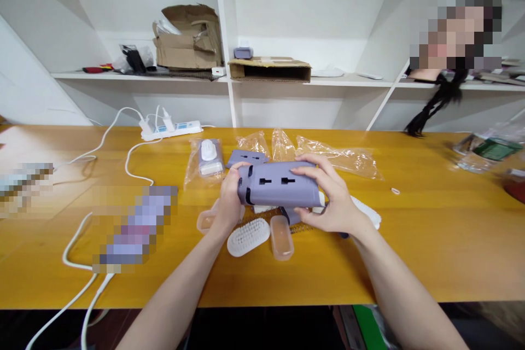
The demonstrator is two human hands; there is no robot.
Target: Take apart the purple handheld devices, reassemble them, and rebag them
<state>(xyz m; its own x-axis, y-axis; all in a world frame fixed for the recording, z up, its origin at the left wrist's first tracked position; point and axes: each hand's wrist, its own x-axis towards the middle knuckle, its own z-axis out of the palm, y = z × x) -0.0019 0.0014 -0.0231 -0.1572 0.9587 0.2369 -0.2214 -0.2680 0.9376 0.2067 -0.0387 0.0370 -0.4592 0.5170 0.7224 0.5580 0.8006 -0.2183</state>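
A purple plastic casing (283, 183) with two dark keyhole-shaped slots is held level above the table between both hands. My left hand (230, 199) closes round its left end, where a narrower section with black strips shows. At the other end, my right hand (334, 197) grips it with the fingers along the top and the thumb below. A white part (321, 199) sticks out there. Beneath the casing lie a white oval bristle brush (248, 237), a translucent container (282, 238) and a coiled spring (302, 228), partly hidden. A flatter purple piece (246, 158) with similar slots lies just behind.
A bagged purple piece with a white knob (209, 150) and crumpled clear bags (340, 156) lie farther back. Left are a blurred phone (139, 224), white cables and a power strip (171, 130). A plastic bottle (488, 147) and another person (455, 38) are at right. Cardboard boxes (188, 44) occupy the shelf.
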